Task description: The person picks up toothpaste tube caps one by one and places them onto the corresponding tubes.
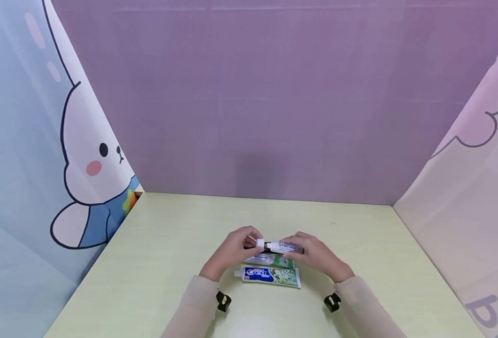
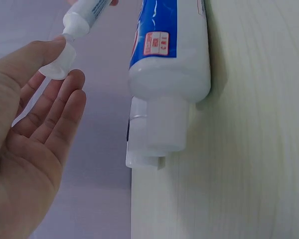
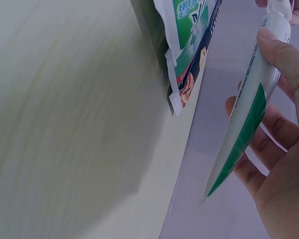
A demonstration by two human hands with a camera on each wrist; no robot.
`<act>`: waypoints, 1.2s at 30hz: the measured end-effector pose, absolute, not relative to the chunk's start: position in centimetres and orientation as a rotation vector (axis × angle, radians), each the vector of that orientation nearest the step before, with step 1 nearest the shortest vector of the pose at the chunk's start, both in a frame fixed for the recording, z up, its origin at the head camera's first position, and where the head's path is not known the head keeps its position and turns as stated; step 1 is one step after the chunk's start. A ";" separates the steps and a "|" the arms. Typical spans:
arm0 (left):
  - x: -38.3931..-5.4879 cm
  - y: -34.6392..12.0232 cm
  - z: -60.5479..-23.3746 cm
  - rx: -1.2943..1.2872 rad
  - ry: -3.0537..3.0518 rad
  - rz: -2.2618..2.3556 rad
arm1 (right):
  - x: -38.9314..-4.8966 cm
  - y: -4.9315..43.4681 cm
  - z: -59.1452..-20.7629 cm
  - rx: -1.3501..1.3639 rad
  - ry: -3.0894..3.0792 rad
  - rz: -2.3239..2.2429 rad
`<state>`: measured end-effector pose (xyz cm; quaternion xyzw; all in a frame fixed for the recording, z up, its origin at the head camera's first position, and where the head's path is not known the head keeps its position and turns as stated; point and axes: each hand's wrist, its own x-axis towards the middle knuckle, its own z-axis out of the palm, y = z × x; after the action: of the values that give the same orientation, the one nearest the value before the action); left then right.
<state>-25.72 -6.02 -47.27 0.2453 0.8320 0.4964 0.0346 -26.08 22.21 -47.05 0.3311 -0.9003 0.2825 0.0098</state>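
My left hand (image 1: 232, 249) pinches a white cap (image 2: 61, 63) between thumb and fingers, right at the nozzle end of a toothpaste tube. That white and green toothpaste tube (image 3: 254, 107) is gripped by my right hand (image 1: 316, 253), thumb on one side and fingers on the other. Raised over the table, the tube points its nozzle toward the left hand. Nearest my body lies a blue, white and green Crest toothpaste tube (image 1: 270, 276), cap to the left. Just behind it is another green and white tube (image 1: 284, 261), partly covered by the hands.
In the right wrist view, a dark tube (image 3: 188, 92) with a reddish picture shows beyond the other flat tube ends. All of this is on a pale wooden table (image 1: 168, 291). A purple cloth (image 1: 265, 103) hangs behind, with printed curtains (image 1: 16, 164) at the sides.
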 end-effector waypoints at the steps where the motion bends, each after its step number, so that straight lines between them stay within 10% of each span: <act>1: -25.7 -5.9 -47.3 0.758 2.554 1.519 | -26.1 22.1 -47.1 1.036 -2.809 0.886; 36: -25.5 -5.4 -47.3 0.790 2.585 1.466 | -25.5 21.2 -46.5 1.098 -2.762 0.876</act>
<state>-25.46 -5.35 -47.35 0.2566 0.8403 0.4764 0.0332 -25.52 21.21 -46.53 0.3543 -0.8911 0.2827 0.0215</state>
